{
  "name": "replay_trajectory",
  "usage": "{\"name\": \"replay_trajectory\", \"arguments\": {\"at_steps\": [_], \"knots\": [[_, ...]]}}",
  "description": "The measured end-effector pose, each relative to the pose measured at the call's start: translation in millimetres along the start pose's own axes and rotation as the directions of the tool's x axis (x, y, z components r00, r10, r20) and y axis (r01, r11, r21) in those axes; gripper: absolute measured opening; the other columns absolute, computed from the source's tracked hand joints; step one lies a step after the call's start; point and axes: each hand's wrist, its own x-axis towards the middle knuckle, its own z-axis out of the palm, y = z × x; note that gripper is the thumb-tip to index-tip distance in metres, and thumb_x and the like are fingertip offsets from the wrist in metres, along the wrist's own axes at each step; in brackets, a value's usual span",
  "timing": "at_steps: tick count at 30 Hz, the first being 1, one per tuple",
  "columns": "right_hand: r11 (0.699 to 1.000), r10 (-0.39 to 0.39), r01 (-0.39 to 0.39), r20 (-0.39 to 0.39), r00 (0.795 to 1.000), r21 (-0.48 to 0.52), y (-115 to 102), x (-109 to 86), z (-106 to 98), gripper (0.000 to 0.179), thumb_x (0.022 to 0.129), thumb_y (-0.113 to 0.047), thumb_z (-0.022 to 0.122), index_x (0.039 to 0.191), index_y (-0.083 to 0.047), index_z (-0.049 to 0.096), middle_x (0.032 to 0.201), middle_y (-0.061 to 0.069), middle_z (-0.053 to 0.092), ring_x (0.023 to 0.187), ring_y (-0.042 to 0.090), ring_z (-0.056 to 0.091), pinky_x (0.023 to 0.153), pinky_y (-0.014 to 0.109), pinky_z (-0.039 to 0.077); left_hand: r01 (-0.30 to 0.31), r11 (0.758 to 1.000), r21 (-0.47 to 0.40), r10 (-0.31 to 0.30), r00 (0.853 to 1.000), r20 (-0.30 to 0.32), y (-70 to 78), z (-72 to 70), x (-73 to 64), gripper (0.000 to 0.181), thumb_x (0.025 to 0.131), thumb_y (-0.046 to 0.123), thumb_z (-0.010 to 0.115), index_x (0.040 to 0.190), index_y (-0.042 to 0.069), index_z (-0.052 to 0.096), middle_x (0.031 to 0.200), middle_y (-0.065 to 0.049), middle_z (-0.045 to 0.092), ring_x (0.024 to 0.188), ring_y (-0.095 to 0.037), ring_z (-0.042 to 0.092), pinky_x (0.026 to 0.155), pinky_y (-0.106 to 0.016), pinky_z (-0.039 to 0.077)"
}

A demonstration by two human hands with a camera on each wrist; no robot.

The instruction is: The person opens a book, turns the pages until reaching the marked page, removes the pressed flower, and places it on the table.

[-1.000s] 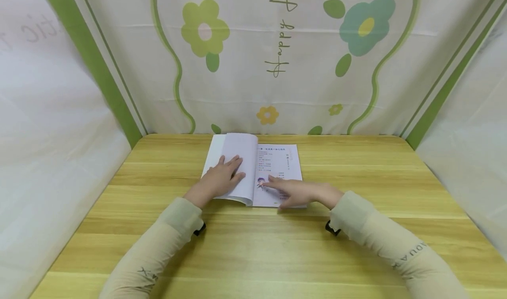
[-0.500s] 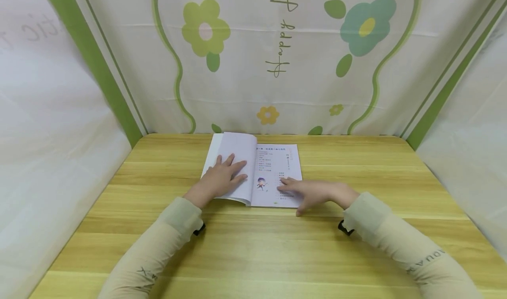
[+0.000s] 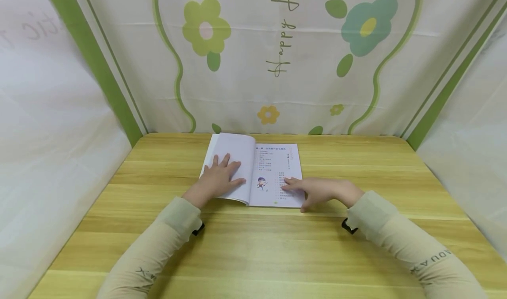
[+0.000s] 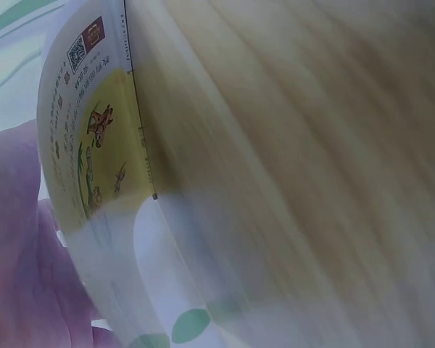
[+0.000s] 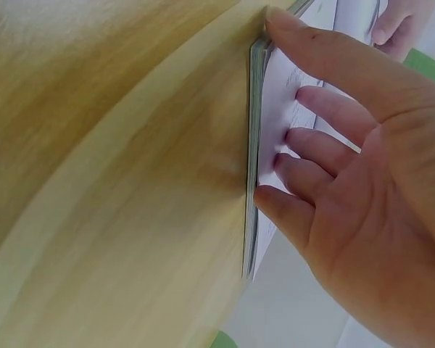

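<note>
A thin paperback book (image 3: 273, 162) lies spread at the far side of the table. Its right page carries lines of print and a small cartoon figure (image 3: 261, 183); its left leaf (image 3: 237, 147) is blank white and bows up near the spine. On that leaf my left hand (image 3: 218, 180) rests with fingers spread. My right hand (image 3: 317, 190) is at the right page's near corner, fingertips on the printed lines, thumb just off the near edge. In the right wrist view this hand's fingers (image 5: 322, 152) bend slightly over the page. The left wrist view shows a colourful printed cover (image 4: 101, 130).
The wooden table (image 3: 253, 250) stretches toward me in front of the book. A floral curtain (image 3: 237, 79) rises right behind the table's back edge, with white fabric sides at left and right. Dark wristbands (image 3: 349, 226) show below the sleeves.
My right hand has slid right, from beside the cartoon to the page's right edge, uncovering the figure. The left hand stays on its leaf, which has shifted slightly left.
</note>
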Motion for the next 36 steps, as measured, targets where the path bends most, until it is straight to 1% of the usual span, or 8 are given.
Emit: {"name": "replay_trajectory", "arguments": {"at_steps": [6,11,16,18,22,26,29,36], "knots": [[1.0,0.002,-0.001,0.015,1.0,-0.016,-1.3,-0.9,-3.7,0.073,0.087,-0.005,0.074,0.154,-0.004,0.045,0.167,0.017,0.023,0.153,0.037,0.021,0.121,0.05,0.023,-0.021,0.999,0.027,0.021,1.0,0.008,-1.6,0.5,-1.1,0.076,0.101,0.058,0.055,0.16,0.014,0.037,0.169,-0.012,0.015,0.151,-0.052,0.008,0.114,-0.072,0.019],[1.0,0.023,-0.024,0.043,0.999,0.007,-1.9,-3.0,-7.3,0.073,0.085,0.0,0.068,0.154,-0.005,0.046,0.167,0.016,0.022,0.152,0.034,0.023,0.108,0.042,0.036,-0.029,1.0,0.012,0.029,0.999,0.025,-2.8,0.9,-1.4,0.079,0.101,0.057,0.056,0.162,0.011,0.033,0.169,-0.01,0.02,0.151,-0.052,0.012,0.114,-0.07,0.021],[0.999,0.041,-0.041,0.03,0.999,0.009,0.7,-3.7,-6.6,0.073,0.084,0.001,0.068,0.154,-0.008,0.048,0.167,0.013,0.023,0.152,0.033,0.022,0.105,0.041,0.036,-0.044,0.999,-0.006,0.045,0.998,0.042,-4.1,1.9,-2.6,0.073,0.103,0.056,0.053,0.164,0.025,0.028,0.169,-0.009,0.016,0.15,-0.054,0.009,0.114,-0.072,0.019],[0.999,0.04,-0.04,0.011,0.999,0.006,2.7,-2.9,-5.1,0.07,0.085,0.003,0.067,0.152,-0.009,0.05,0.166,0.012,0.025,0.146,0.032,0.036,0.101,0.039,0.04,-0.057,0.998,0.004,0.057,0.997,0.051,-4.4,2.0,-2.8,0.069,0.104,0.056,0.05,0.164,0.03,0.027,0.169,-0.009,0.014,0.15,-0.054,0.008,0.114,-0.072,0.02],[1.0,-0.009,0.008,-0.05,0.999,-0.018,5.9,-1.1,-2.8,0.064,0.086,0.01,0.062,0.147,-0.008,0.056,0.162,0.014,0.035,0.139,0.035,0.046,0.095,0.036,0.044,-0.083,0.996,0.042,0.081,0.995,0.059,-5.2,2.2,-2.8,0.065,0.106,0.054,0.048,0.164,0.03,0.029,0.17,-0.011,0.013,0.149,-0.056,0.008,0.113,-0.071,0.023],[0.999,-0.036,0.034,-0.104,0.994,-0.026,6.9,-0.5,-2.2,0.06,0.087,0.015,0.058,0.143,-0.005,0.06,0.158,0.017,0.041,0.145,0.039,0.036,0.107,0.043,0.043,-0.092,0.994,0.057,0.088,0.994,0.064,-5.3,2.4,-2.9,0.065,0.106,0.053,0.047,0.164,0.029,0.028,0.17,-0.012,0.011,0.149,-0.056,0.007,0.114,-0.069,0.025],[0.999,-0.033,0.029,-0.131,0.991,-0.028,7.8,-0.2,-2.1,0.058,0.087,0.017,0.056,0.142,-0.003,0.06,0.157,0.017,0.042,0.145,0.039,0.036,0.115,0.05,0.035,-0.09,0.995,0.052,0.086,0.994,0.067,-4.8,2.3,-3.4,0.065,0.107,0.053,0.046,0.164,0.029,0.028,0.17,-0.012,0.01,0.149,-0.056,0.006,0.114,-0.07,0.024],[1.0,-0.027,0.024,-0.198,0.98,-0.02,11.4,3.4,-2.1,0.05,0.091,0.012,0.055,0.139,-0.001,0.062,0.154,0.02,0.045,0.143,0.04,0.041,0.116,0.053,0.031,-0.086,0.995,0.053,0.083,0.994,0.065,-4.6,3.8,-2.8,0.064,0.107,0.052,0.046,0.164,0.029,0.027,0.17,-0.012,0.009,0.149,-0.056,0.005,0.114,-0.071,0.023]]}}
